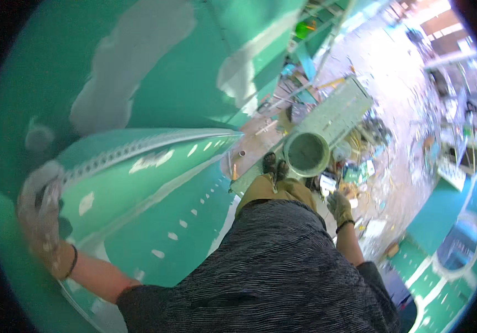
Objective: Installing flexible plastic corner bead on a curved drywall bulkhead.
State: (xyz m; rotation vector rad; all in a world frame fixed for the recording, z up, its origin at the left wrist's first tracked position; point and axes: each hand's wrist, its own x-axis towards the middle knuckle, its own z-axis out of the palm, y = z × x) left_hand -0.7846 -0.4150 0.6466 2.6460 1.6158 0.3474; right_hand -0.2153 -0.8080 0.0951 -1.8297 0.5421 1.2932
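A pale bucket (306,153), apparently empty, is seen at frame centre. The gloved left hand (41,222) is pressed against the green wall (155,72) at lower left, its grip blurred; the gloved right hand (339,206) hangs loosely curled, holding nothing.

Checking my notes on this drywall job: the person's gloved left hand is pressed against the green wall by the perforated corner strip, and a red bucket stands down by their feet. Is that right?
Not quite. In the head view the bucket by the feet is pale green-grey, not red. The rest holds: the gloved left hand is against the green wall beside the perforated corner strip.
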